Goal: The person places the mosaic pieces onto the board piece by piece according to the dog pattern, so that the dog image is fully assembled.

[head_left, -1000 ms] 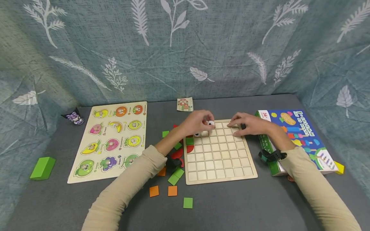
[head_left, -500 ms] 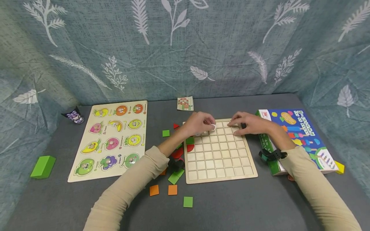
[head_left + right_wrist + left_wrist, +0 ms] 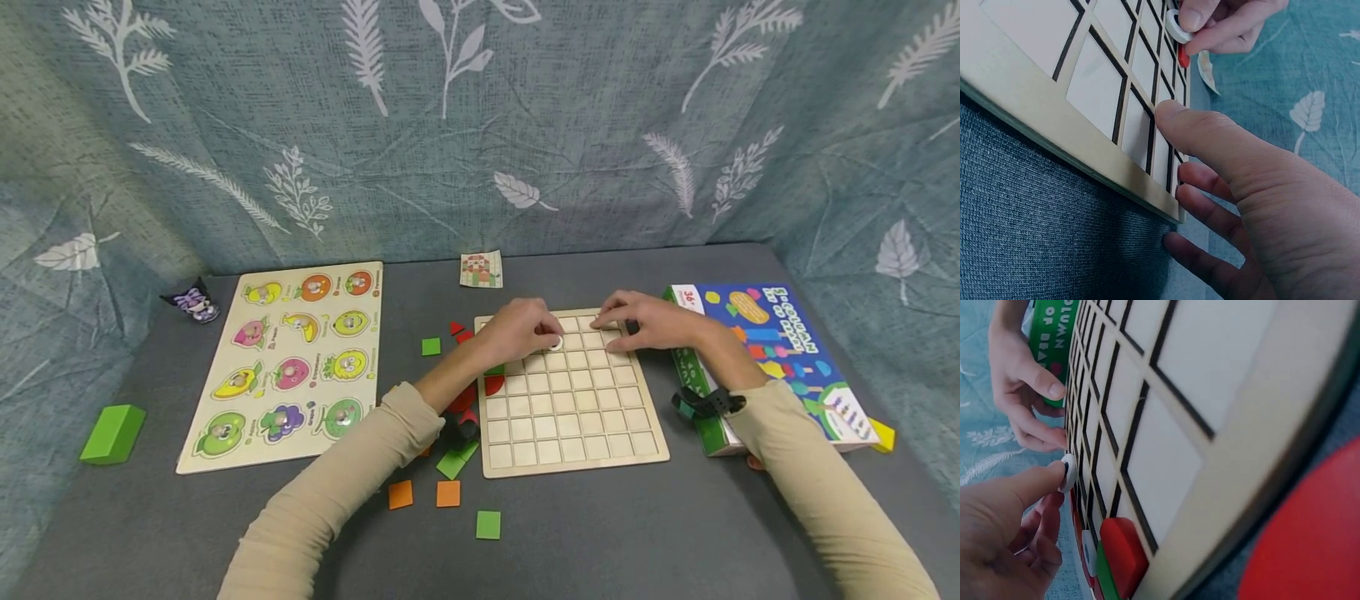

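Note:
My left hand (image 3: 521, 327) pinches a small white disc (image 3: 1069, 473) with a dark centre between thumb and fingers. It is over the far rows of a wooden grid board (image 3: 577, 468); whether the disc touches the board I cannot tell. At the board's left side lie a rounded red piece (image 3: 1124, 553) and a green square (image 3: 1106, 575), with another white disc (image 3: 1089, 553) beyond them. My right hand (image 3: 645, 321) rests at the far right corner, thumb (image 3: 1175, 119) on the grid and fingers spread along the edge, holding nothing.
Loose green and orange squares (image 3: 447, 493) and red pieces lie left of the board. A fruit puzzle board (image 3: 279, 375) stands further left, near a green block (image 3: 112, 434). A patterned card (image 3: 481, 269) is behind; a colourful box (image 3: 780, 358) lies right, by a yellow block (image 3: 882, 436).
My left hand has shifted slightly right and nearer, with the disc turned flatter and lower over the grid. My right hand has stayed in place.

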{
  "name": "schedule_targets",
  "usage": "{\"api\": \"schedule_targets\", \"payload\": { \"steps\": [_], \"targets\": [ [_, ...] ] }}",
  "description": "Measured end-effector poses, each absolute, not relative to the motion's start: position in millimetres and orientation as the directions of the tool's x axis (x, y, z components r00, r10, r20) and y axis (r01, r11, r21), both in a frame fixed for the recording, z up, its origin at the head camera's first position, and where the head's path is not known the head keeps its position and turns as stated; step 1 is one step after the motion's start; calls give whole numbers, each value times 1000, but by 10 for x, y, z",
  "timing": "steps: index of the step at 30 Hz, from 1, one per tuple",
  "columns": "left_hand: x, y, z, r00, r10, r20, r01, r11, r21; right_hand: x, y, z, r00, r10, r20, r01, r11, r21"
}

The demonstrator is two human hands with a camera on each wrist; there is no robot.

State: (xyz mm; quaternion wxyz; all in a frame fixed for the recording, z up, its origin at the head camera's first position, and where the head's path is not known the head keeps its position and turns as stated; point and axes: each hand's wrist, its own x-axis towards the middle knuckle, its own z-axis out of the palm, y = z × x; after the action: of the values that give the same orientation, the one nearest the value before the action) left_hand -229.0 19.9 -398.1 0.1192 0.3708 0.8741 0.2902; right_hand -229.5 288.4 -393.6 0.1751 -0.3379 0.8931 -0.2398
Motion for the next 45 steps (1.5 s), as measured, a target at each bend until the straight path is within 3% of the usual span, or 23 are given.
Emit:
{"api": "schedule_targets", "payload": {
  "steps": [5,9,15,22,45],
  "targets": [
    [-2244,229,-3960,-706,709,13,609,597,522,-2291,2903,-3933,-711,-689,-142,-529,657,-537],
    [-2250,123,-3909,-725,687,48,602,599,528,-2290,2896,-3928,-714,-686,-140,-528,659,-535],
    [-2441,-620,-3807,-771,637,6,497,596,631,-2282,2888,-3910,-717,-676,-171,-507,674,-537],
    [-2632,-1302,-3966,-709,697,-109,449,565,693,-2284,2897,-3913,-719,-673,-176,-503,678,-536],
    [-2605,-1217,-4086,-738,671,-63,471,580,664,-2282,2874,-3947,-718,-678,-158,-517,672,-530]
  ]
}}
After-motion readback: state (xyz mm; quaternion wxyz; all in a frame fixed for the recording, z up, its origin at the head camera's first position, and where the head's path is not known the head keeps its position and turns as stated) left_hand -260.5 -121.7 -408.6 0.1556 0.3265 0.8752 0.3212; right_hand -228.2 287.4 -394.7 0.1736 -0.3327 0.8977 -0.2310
